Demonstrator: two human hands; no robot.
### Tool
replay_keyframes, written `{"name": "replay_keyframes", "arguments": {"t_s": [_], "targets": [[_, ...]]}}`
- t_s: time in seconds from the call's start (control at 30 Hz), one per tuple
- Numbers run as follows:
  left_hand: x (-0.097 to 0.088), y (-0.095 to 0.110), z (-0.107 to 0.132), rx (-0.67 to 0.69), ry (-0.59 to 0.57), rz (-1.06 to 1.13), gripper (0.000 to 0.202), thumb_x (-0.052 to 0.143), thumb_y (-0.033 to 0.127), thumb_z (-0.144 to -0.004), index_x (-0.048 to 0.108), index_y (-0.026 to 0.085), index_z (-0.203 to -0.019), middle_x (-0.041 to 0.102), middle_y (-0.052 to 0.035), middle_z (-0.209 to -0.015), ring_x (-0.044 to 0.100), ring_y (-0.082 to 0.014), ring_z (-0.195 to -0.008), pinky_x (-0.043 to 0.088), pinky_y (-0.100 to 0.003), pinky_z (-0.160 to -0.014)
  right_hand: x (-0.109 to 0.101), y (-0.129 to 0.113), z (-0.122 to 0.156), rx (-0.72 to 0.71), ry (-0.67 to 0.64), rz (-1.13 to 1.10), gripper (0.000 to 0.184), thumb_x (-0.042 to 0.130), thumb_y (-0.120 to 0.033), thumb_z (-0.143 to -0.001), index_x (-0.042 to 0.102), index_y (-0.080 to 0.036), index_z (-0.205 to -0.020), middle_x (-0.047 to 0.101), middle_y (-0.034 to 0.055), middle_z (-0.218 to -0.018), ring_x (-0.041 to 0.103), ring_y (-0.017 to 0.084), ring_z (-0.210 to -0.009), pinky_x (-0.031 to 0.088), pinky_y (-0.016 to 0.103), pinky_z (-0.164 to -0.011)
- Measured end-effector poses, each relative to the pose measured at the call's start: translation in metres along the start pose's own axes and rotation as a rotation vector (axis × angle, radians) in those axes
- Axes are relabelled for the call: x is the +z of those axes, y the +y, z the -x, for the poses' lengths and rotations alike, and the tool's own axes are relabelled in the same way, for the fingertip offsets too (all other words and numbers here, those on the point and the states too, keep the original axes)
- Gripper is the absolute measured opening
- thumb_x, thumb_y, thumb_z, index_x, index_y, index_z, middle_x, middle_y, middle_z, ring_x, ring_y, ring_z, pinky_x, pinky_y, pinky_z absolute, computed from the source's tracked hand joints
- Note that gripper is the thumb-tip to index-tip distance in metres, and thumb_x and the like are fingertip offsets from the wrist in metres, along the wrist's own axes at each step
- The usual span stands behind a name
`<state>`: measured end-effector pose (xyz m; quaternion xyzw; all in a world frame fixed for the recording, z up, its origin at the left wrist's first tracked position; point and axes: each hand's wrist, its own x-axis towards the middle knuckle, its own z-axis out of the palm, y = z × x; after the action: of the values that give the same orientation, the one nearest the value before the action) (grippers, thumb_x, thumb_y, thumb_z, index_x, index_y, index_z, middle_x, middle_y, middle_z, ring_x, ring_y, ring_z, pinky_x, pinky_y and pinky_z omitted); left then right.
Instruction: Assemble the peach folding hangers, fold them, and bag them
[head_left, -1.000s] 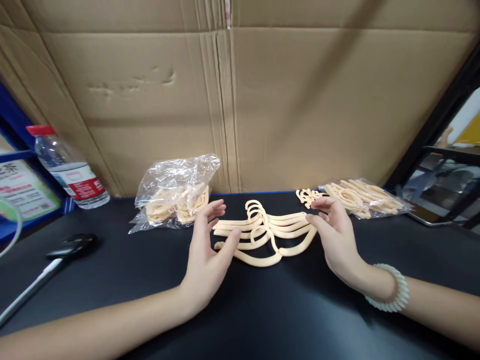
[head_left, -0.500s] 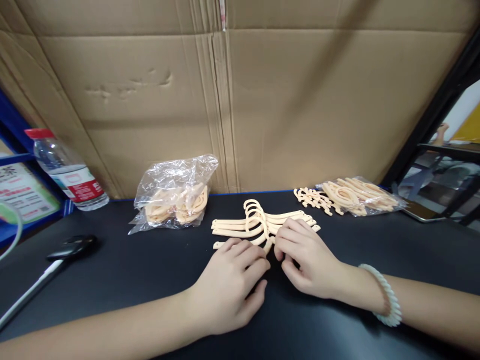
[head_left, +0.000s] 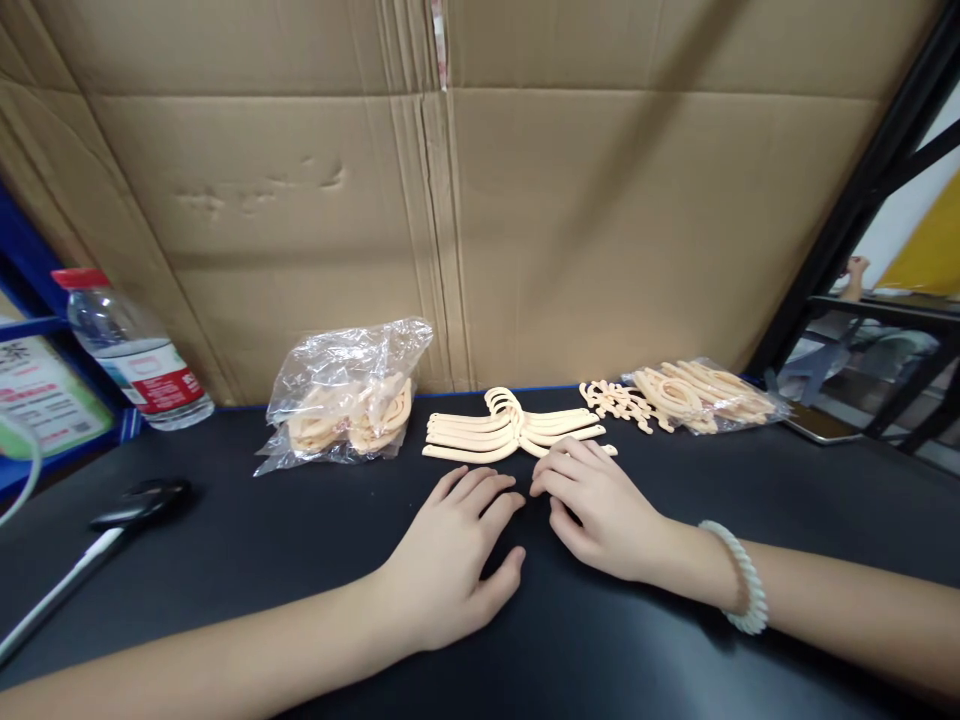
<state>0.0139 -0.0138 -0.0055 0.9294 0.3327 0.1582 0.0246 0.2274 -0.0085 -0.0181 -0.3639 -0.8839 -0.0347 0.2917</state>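
Note:
Several cream-coloured clothes hangers (head_left: 472, 437) lie in an even, overlapping row, their hooks pointing away from me. My left hand (head_left: 457, 560) rests just in front of them, fingers outstretched and thumb apart, holding nothing. On the other side, my right hand (head_left: 600, 512) has loosely bent fingers with the thumb apart, and nothing shows in it. Its fingers hide part of the nearest hanger's right arm; whether they touch it I cannot tell. A pale twisted band (head_left: 744, 580) circles my right wrist.
A clear bag (head_left: 341, 395) of cream parts stands at the back left, another bag (head_left: 705, 393) at the back right beside a pile of small cream pieces (head_left: 624, 402). At left are a water bottle (head_left: 146, 360) and a black mouse-like object (head_left: 141, 503). Cardboard (head_left: 300, 230) walls the back.
The hangers have gone from uneven spacing to a closer, even row, a bit farther from my hands. My left fingers have come off the nearest hanger and spread.

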Motion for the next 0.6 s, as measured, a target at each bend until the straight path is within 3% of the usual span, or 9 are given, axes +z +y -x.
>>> {"name": "replay_keyframes", "arguments": {"t_s": [0.6], "targets": [[-0.0015,0.0037,0.0011,0.159,0.107,0.044,0.021,0.051,0.016,-0.085,0.064,0.017,-0.102,0.07,-0.0074,-0.105,0.062,-0.0244,-0.1,0.044,-0.042,-0.094,-0.0036,-0.0006,-0.0019,-0.097,0.249,-0.051,0.022,0.045,-0.001,-0.074,0.055,-0.02,-0.072,0.065,0.0011,-0.075,0.056,0.018,-0.077,0.037,0.037,-0.077]]}}
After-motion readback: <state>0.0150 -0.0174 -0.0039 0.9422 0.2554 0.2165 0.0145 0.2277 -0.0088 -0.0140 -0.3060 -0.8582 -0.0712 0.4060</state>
